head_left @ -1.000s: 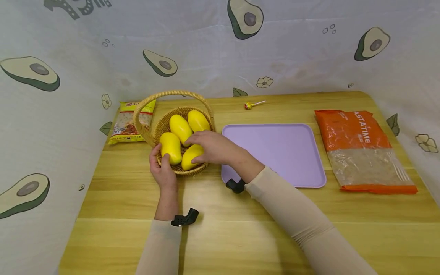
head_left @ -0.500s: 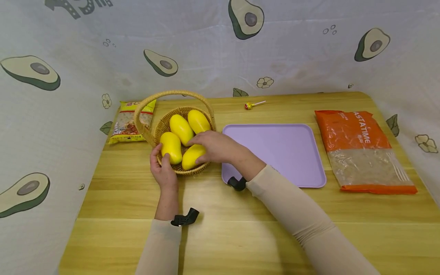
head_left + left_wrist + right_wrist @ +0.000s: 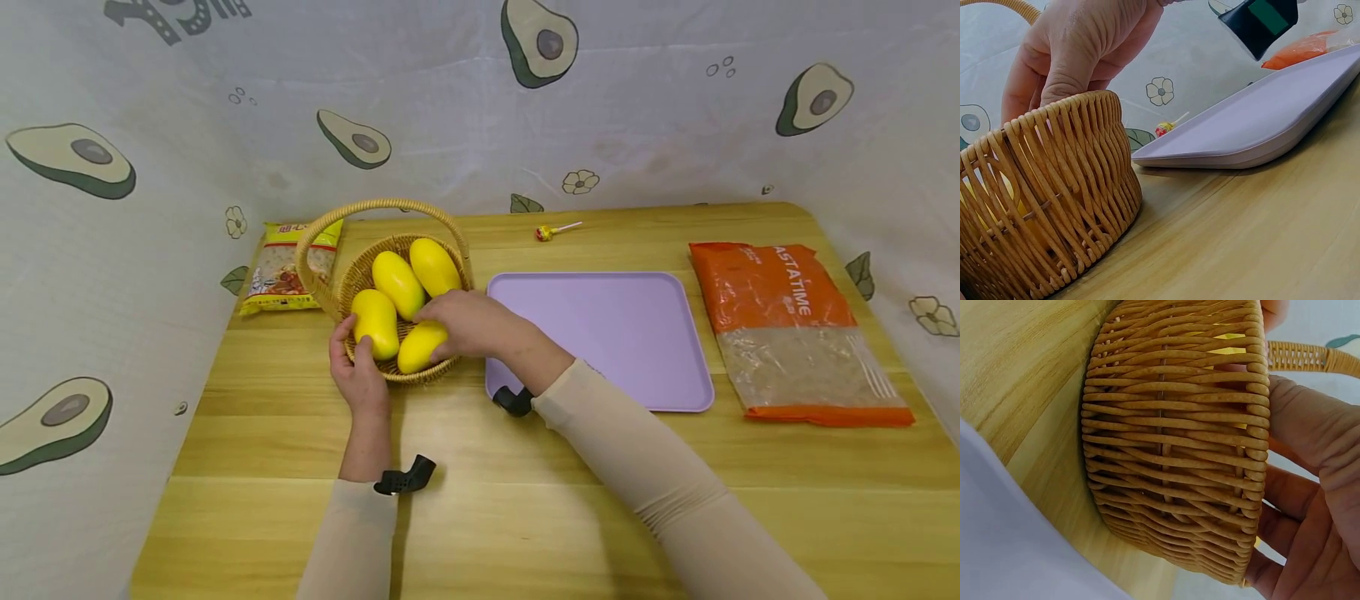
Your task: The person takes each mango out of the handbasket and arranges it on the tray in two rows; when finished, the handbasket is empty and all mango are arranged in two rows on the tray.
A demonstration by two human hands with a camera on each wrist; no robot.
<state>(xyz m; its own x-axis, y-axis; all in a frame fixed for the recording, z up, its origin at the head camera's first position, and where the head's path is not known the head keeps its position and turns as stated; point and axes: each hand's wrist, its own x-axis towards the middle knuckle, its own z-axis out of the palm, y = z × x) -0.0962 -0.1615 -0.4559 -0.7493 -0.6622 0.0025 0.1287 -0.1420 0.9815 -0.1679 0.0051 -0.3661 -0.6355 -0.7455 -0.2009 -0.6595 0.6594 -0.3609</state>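
A wicker basket [image 3: 420, 377] with an arched handle holds several yellow mangoes. My left hand [image 3: 360, 379] grips the basket at its front left rim, its thumb lying against the front left mango [image 3: 375, 323]. Reaching over the right rim, my right hand [image 3: 472, 323] has its fingers and thumb around the front right mango [image 3: 420, 346], which is still down in the basket. Two more mangoes lie behind, one at the middle [image 3: 397, 283] and one at the back right [image 3: 435, 265]. In the right wrist view, the wicker wall hides the fingertips of the right hand [image 3: 1316, 487].
A lilac tray [image 3: 637, 367] lies right of the basket, under the right wrist. Farther right is an orange and clear bag [image 3: 795, 325]. A small yellow food packet [image 3: 281, 283] lies behind the basket's left side, and a lollipop [image 3: 545, 232] at the back edge.
The right hand's fingers have shifted slightly to the right and lower around the front right mango. The left hand and the basket stay where they were.
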